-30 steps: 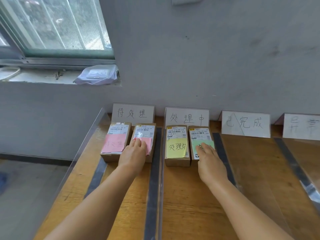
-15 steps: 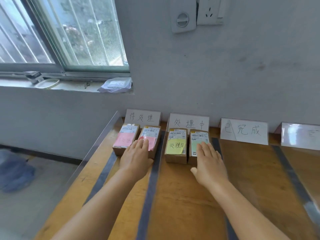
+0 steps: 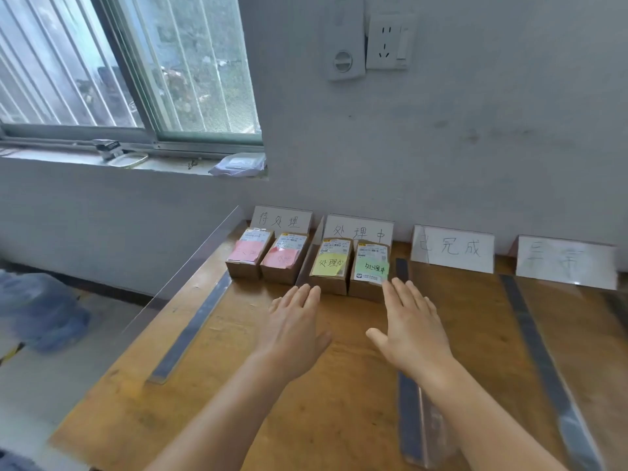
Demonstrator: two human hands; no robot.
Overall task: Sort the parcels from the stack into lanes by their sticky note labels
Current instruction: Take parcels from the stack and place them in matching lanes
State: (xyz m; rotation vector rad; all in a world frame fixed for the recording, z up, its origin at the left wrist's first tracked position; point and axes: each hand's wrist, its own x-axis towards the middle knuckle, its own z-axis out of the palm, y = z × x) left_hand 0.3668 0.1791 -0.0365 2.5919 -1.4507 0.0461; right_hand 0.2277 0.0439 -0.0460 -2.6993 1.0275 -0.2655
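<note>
Four parcels sit at the back of the surface; left hand and right hand hover flat, fingers straight, probably touching nothing.

- Rightmost lane sign: writing smeared, unreadable.
- Pink notes (both): handwriting too faint.
- Blue heap on floor: blurred, unidentifiable.

Left hand, right hand — flat, fingers straight, holding nothing.
</note>
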